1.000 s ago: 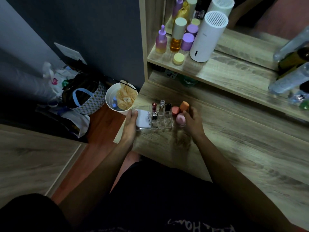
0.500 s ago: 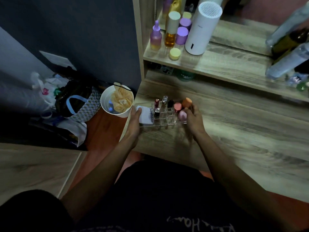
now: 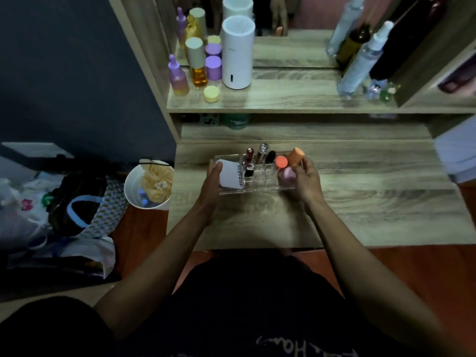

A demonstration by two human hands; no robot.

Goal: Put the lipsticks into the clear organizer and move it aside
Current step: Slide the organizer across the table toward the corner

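Note:
A clear organizer (image 3: 260,181) sits on the wooden dresser top (image 3: 373,202). Several lipsticks (image 3: 262,152) stand upright in its middle slots, some dark red, one silver-capped, one black. A white tube (image 3: 230,175) lies in its left section. Orange and pink sponges (image 3: 295,155) fill the right section. My left hand (image 3: 212,184) grips the organizer's left end. My right hand (image 3: 306,180) grips its right end, fingers over the pink sponge.
A shelf above holds purple and amber bottles (image 3: 195,70), a white cylinder (image 3: 237,52) and tall spray bottles (image 3: 360,63). A white bin (image 3: 148,185) and bags (image 3: 77,202) stand on the floor left of the dresser. White paper (image 3: 456,155) lies at the right.
Both hands have stayed on the organizer's ends. The organizer has shifted a little to the right along the dresser top, and the camera has turned more squarely to the dresser.

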